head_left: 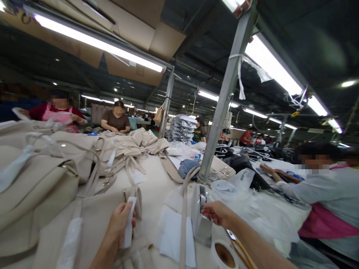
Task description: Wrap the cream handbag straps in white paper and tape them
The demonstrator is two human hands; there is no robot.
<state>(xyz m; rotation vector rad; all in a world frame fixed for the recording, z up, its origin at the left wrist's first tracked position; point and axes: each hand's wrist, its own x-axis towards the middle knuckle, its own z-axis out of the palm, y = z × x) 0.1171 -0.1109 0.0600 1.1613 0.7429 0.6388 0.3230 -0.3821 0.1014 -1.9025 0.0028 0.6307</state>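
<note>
Beige leather covers most of the near table (153, 186). Tape roll (223, 254) sits at the bottom edge, just beside the right forearm. Left hand (119, 222) has its grip closed on a white paper strip (129, 220), held upright over a beige bag (84, 220) lying flat. Right hand (217, 213) pinches at the top of a small grey metal block (202, 216) standing on the table; whether the fingers actually clamp anything cannot be told. A beige strap (183, 224) runs down over white sheets (174, 233) between the two hands. Left, more beige bags (39, 179) are piled. A grey post (224, 97) rises behind the block. Right, a co-worker in grey with a pink apron (328, 220) reaches onto clear plastic wrap (252, 209). Far back, two seated people face the table near a stack of folded grey items (181, 129).
</note>
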